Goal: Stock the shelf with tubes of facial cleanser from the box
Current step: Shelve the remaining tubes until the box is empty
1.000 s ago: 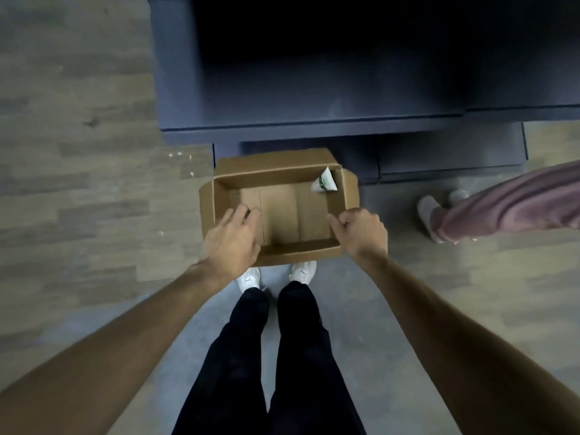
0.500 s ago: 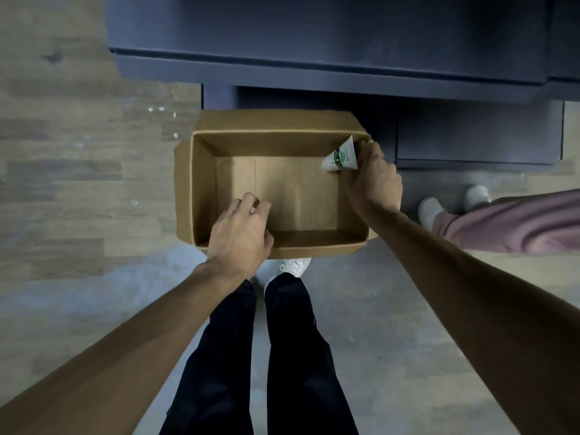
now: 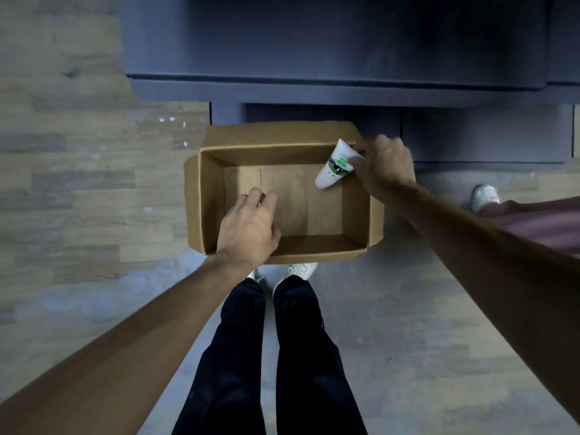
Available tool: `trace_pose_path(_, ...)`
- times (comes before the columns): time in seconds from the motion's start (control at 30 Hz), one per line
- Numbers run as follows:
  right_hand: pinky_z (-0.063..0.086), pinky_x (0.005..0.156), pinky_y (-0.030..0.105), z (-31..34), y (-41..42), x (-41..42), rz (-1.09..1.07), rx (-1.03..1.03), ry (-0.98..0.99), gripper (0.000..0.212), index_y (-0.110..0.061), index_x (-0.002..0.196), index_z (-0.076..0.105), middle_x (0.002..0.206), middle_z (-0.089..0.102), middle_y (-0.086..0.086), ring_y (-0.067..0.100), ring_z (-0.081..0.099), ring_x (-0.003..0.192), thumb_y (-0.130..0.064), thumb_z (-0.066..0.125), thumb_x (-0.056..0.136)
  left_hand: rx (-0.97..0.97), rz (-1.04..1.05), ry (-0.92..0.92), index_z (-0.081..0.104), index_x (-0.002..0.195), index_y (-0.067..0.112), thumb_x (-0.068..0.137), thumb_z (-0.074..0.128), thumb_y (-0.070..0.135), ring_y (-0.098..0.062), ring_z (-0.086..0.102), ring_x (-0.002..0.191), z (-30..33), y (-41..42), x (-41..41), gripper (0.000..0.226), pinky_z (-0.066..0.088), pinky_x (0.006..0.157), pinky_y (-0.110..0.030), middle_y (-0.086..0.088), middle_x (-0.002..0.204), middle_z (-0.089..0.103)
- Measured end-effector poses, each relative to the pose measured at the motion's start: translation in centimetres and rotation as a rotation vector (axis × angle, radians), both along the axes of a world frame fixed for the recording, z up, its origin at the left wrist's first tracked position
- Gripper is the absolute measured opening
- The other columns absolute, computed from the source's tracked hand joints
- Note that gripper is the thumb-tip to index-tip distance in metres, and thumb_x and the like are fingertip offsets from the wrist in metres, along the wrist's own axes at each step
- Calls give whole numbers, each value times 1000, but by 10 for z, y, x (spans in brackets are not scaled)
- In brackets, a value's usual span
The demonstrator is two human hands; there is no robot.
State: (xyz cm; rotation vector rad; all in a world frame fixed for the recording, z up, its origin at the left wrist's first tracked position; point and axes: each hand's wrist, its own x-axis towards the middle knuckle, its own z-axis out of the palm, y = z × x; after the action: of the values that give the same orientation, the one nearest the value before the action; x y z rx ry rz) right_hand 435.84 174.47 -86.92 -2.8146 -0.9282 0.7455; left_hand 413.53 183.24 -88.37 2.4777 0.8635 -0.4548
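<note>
Last tube in hand at the box's far right corner.

The white-and-green tube [image 3: 335, 166] sits tilted inside the cardboard box [image 3: 201, 196], pinched at its upper end by the right hand [image 3: 384, 166]; no other tubes are visible in the box. The left hand [image 3: 248, 229] rests over the near wall, fingers loosely curled, holding nothing visible. Judged step: picking from the box. Next move calls for lifting the tube clear and carrying it up to the dark shelf [image 3: 314, 58] directly beyond.

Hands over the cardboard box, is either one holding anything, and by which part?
The right hand grips the facial cleanser tube by its upper end. The left hand rests on the box's near wall.
</note>
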Motion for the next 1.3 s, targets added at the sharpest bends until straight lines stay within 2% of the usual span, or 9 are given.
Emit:
trace_pose_path(0.1,39,56,24,33,-1,2,92,4,12,26,-22,118,69,103,72,9,16,55,72,-32,59,96,-21,14,-52,50,126,16,85,64,24,-24,54,106,20,12,16,45,53,80,-41,-3,116,56)
trace_pose_path(0.23,34,48,19,86,7,-6,166,24,-28,29,-23,110,69,100,73,3,15,56,68,-43,57,94,-65,81,-116,50,126,20,83,70,34,-26,61,107,52,29,39,50,54,83,-43,-3,119,60)
trace_pose_path(0.4,44,65,31,175,26,-18,290,144,22,21,-24,109,73,98,74,4,22,62,79,-31,59,95,-90,121,-270,54,113,17,77,76,44,-21,63,98,97,43,57,50,55,80,-40,0,111,63)
trace_pose_path(0.53,41,67,31,219,47,-19,319,126,7,20,-24,107,73,94,73,7,24,56,78,-31,59,94,-96,133,-362,55,123,19,80,75,40,-15,62,103,134,59,58,51,54,83,-29,0,119,64)
trace_pose_path(0.63,46,72,33,252,63,-23,321,149,-10,19,-23,104,73,92,72,7,30,61,84,-29,61,90,-135,128,-409,56,121,22,81,74,34,-17,62,100,162,74,56,46,54,86,-36,-1,114,65)
trace_pose_path(0.8,52,75,34,316,81,-27,320,205,-51,17,-25,101,74,91,74,1,27,65,86,-28,64,87,-144,111,-509,53,104,28,76,70,32,-17,64,88,215,96,52,33,55,75,-39,6,98,67)
trace_pose_path(1.03,50,80,33,412,89,-37,315,304,-144,20,-24,106,71,100,72,-1,24,63,97,-30,67,87,28,-17,-656,57,100,24,75,70,35,-17,61,83,313,121,48,30,52,73,-39,6,90,66)
trace_pose_path(1.17,49,90,33,449,86,-44,209,447,-86,46,-22,123,60,109,68,-5,17,61,102,-41,72,83,134,-12,-737,55,92,20,76,71,37,-21,58,73,361,131,45,28,50,66,-41,4,81,62)
trace_pose_path(1.3,46,80,24,463,77,-50,119,489,-24,52,-24,122,56,103,68,-9,10,61,98,-45,76,79,185,32,-772,53,87,18,76,69,41,-20,61,74,386,138,48,30,51,67,-41,4,81,65)
